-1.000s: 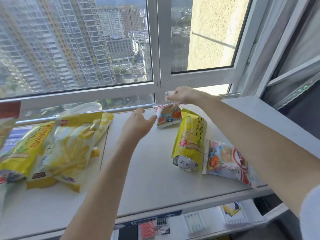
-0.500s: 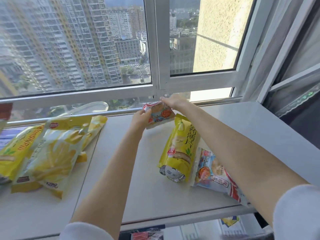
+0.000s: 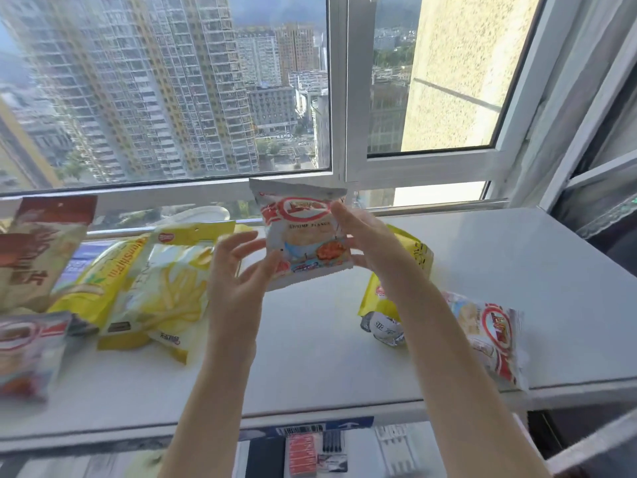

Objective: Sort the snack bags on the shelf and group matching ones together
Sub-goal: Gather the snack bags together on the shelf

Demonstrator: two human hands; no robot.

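Lifted from the shelf point(image 3: 517, 270), the shrimp bag point(image 3: 303, 243) stands upright; right hand point(image 3: 372, 243) grip holds it, left hand point(image 3: 238, 274) grip wide.

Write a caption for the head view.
Right hand holds a shrimp snack bag above the shelf, left hand touching it.

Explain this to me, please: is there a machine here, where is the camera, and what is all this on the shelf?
There is no machine here: a person sorts snacks with bare hands. The camera sits on the person's head and looks forward and down, so both forearms reach into view. The right hand grips a shrimp snack bag, held up before the window. The left hand, with fingers spread, is at the bag's lower corner. On the white shelf a matching bag lies at the right, with a yellow bag behind the right forearm. More yellow bags and a brown bag lie at the left.
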